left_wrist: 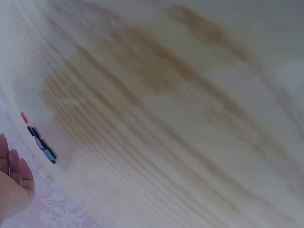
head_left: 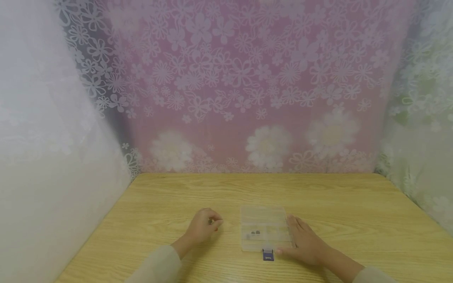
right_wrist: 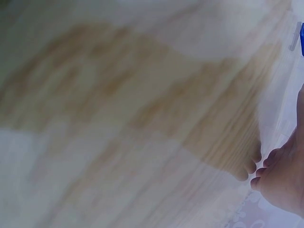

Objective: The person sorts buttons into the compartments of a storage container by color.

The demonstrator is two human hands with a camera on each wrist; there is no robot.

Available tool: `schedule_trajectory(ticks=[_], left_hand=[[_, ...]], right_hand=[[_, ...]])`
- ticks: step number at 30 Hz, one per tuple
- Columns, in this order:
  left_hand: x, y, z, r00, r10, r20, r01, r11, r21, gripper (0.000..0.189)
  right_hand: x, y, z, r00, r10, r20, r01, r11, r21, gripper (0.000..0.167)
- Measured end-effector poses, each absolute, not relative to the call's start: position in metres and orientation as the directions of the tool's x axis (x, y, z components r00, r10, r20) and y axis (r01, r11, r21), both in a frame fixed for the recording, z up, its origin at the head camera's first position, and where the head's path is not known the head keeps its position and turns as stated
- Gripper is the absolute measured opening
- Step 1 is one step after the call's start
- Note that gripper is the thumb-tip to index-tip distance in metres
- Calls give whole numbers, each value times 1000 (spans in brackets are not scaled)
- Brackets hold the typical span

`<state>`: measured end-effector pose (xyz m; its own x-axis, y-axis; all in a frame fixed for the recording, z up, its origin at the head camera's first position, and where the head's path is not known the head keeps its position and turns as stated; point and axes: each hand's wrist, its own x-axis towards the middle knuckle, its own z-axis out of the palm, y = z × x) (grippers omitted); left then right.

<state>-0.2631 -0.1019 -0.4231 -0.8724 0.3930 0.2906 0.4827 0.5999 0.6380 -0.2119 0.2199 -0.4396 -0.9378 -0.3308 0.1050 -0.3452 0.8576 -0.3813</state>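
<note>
A clear plastic compartment box (head_left: pixel 255 216) lies on the table, its blue latch (head_left: pixel 268 255) facing me. Two small dark round pieces (head_left: pixel 255 232) show inside it. My right hand (head_left: pixel 307 244) rests against the box's right side, fingers fairly straight and thumb near the latch. Left of the box, my left hand (head_left: pixel 203 227) hovers low with loosely bent fingers, thumb and forefinger close together. Small coloured pieces, including a red one (left_wrist: pixel 24 118) and a bluish group (left_wrist: pixel 46 151), lie by that hand in the left wrist view. No held thing is visible; its fingertips are partly hidden.
The wood-grain table (head_left: pixel 170 192) extends around both hands. A pink flowered curtain (head_left: pixel 226 102) hangs along its back edge, with pale curtains (head_left: pixel 63 157) at left and right. In the right wrist view, the blue latch (right_wrist: pixel 302 38) appears at the edge.
</note>
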Motion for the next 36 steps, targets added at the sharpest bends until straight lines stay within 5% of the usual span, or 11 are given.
schedule_trajectory(ticks=[36], left_hand=[[-265, -139, -431, -909, 295, 294, 416, 651, 635, 11]], right_hand=[[-210, 220, -438, -940, -330, 88, -338, 860, -382, 109]])
